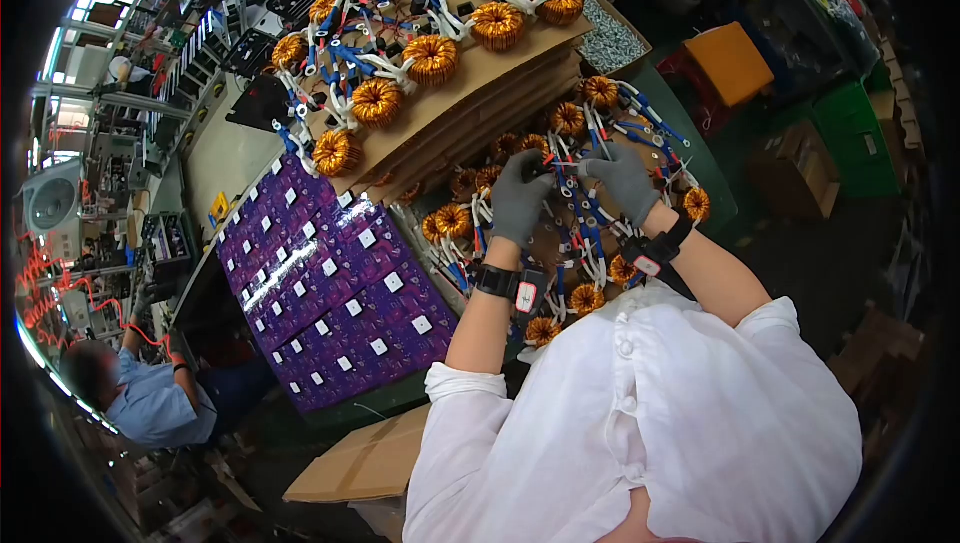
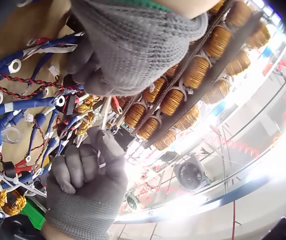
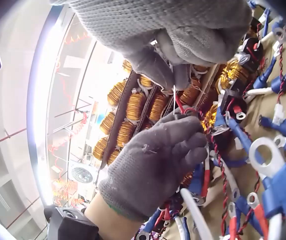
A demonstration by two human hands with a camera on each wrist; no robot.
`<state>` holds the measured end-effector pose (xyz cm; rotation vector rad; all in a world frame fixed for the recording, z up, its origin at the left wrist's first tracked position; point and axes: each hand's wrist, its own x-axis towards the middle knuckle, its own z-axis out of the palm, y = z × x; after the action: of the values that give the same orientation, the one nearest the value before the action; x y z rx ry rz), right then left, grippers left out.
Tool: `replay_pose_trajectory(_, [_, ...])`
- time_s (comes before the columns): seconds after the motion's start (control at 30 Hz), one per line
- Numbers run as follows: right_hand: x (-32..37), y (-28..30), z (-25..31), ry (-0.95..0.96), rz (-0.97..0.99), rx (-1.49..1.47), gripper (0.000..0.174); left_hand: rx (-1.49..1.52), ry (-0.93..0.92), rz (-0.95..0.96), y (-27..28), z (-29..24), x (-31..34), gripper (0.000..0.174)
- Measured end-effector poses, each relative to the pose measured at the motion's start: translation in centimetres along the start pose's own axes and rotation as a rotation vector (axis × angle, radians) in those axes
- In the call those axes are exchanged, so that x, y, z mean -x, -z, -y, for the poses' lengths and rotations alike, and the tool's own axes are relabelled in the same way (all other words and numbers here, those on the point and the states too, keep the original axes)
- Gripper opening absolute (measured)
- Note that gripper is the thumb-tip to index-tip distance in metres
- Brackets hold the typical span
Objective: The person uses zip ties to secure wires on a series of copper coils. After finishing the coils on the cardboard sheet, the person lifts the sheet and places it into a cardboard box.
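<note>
My left hand [image 1: 522, 201], in a grey knit glove, is close to my right hand [image 1: 622, 183], gloved alike, over a layer of wired coils. Between the fingertips of both runs a thin white strip [image 2: 106, 114], like a cable tie. My right hand pinches it between thumb and forefinger, and its short end shows past the fingers. The left fingers are curled around a red wire [image 3: 179, 106] where the strip meets it. Below lie blue and white leads with ring terminals [image 3: 263, 155], twisted red-black wires [image 3: 224, 185] and copper-wound toroid coils [image 1: 568, 120].
Stacked cardboard sheets [image 1: 480, 103] bear more toroid coils [image 1: 433, 60] beyond my hands. To the left lies a purple printed sheet [image 1: 320, 283] with white blocks. A box of small metal parts [image 1: 610, 38] and an orange stool [image 1: 730, 63] stand at right. Another person [image 1: 150, 393] works at far left.
</note>
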<state>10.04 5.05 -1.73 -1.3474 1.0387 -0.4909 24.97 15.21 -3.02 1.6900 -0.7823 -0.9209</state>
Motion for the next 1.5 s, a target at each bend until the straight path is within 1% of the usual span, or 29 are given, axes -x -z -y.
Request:
replay_pose_trajectory(0.07, [0.0,-0.3,0.6,0.027,-0.043,0.023,0.017,-0.01,-0.006,0.0,0.0,0.4,-0.2,0.046])
replay_pose_trajectory(0.13, [0.0,-1.3,1.0,0.023,0.012,0.081,0.017,-0.021,-0.007,0.001,-0.1,0.4,-0.3,0.046])
replay_pose_trajectory(0.17, [-0.2,-1.8,0.9,0.023,0.01,0.078,0.017,0.014,0.002,0.005,-0.1,0.4,-0.2,0.046])
replay_pose_trajectory(0.23, [-0.9,-2.7,0.1,0.057,0.071,0.063,0.016,0.048,0.013,0.008,-0.3,0.5,-0.1,0.046])
replay_pose_trajectory(0.3, [-1.2,-3.0,-0.2,0.061,0.059,0.071,0.016,0.01,-0.058,-0.026,-0.5,0.6,-0.1,0.046])
replay_pose_trajectory(0.37, [-1.0,-3.0,-0.3,0.064,0.047,0.082,0.016,-0.013,-0.048,-0.019,-0.4,0.1,0.0,0.046])
replay_pose_trajectory(0.43, [-0.5,-2.5,-0.3,0.087,0.004,-0.007,0.016,-0.031,-0.041,-0.014,-0.4,0.0,-0.1,0.046])
replay_pose_trajectory(0.47, [-0.6,-2.0,-0.7,0.089,0.004,-0.005,0.016,-0.032,-0.036,-0.008,-0.3,0.4,-0.4,0.045])
replay_pose_trajectory(0.53, [-0.8,-1.1,-1.2,-0.052,0.007,-0.205,0.014,-0.03,-0.034,-0.003,0.0,0.6,-0.6,0.045])
replay_pose_trajectory(0.57, [-0.9,-0.9,-1.3,-0.05,0.006,-0.203,0.014,-0.008,-0.009,0.015,0.1,0.7,-0.6,0.044])
replay_pose_trajectory(0.63, [-0.4,-0.7,0.3,-0.178,0.018,-0.198,0.012,0.014,0.014,0.04,0.2,0.6,-0.7,0.044])
replay_pose_trajectory(0.67, [-0.1,-0.9,1.2,-0.177,0.015,-0.199,0.012,0.037,0.038,0.047,0.3,0.4,-0.6,0.044])
replay_pose_trajectory(0.73, [0.4,-1.7,2.5,-0.14,0.009,-0.092,0.011,0.059,0.063,0.053,0.4,0.4,-0.7,0.043])
replay_pose_trajectory(0.83, [-0.2,-2.3,1.6,-0.092,-0.049,-0.126,0.011,0.082,0.033,0.058,0.5,0.3,-0.6,0.043])
replay_pose_trajectory(0.87, [-0.2,-1.9,1.5,-0.092,-0.049,-0.127,0.011,0.083,0.032,0.06,0.5,0.0,-0.5,0.042])
replay_pose_trajectory(0.93, [0.0,-0.6,1.6,-0.172,-0.017,-0.309,0.011,0.089,0.033,0.058,0.6,-0.2,-0.3,0.042])
replay_pose_trajectory(1.07, [0.0,-0.4,1.2,-0.172,0.035,-0.239,0.011,0.111,0.054,0.064,0.5,0.0,-0.6,0.041])
replay_pose_trajectory(1.13, [-0.1,-1.6,1.4,-0.106,0.014,-0.153,0.011,0.092,0.054,0.068,0.7,-0.1,-0.7,0.041])
replay_pose_trajectory(1.17, [-0.5,-2.0,0.9,-0.108,0.013,-0.155,0.011,0.113,0.057,0.078,0.7,-0.1,-0.7,0.041])
replay_pose_trajectory(1.23, [-1.1,-2.7,-0.1,0.011,0.004,-0.068,0.012,0.132,0.065,0.089,0.6,0.1,-0.5,0.041])
replay_pose_trajectory(1.27, [-1.1,-2.7,-0.5,0.009,0.004,-0.068,0.012,0.115,0.07,0.088,0.5,0.3,-0.6,0.041])
replay_pose_trajectory(1.37, [-0.7,-1.9,0.2,-0.024,-0.041,-0.112,0.011,0.099,0.06,0.083,0.6,0.3,-0.7,0.04])
replay_pose_trajectory(1.43, [-0.4,-0.4,1.0,-0.158,0.03,-0.298,0.01,0.105,0.047,0.081,0.7,0.0,-0.6,0.04])
replay_pose_trajectory(1.5, [0.0,-0.4,1.5,-0.174,0.035,-0.3,0.01,0.171,0.092,0.101,0.8,-0.5,-0.5,0.041])
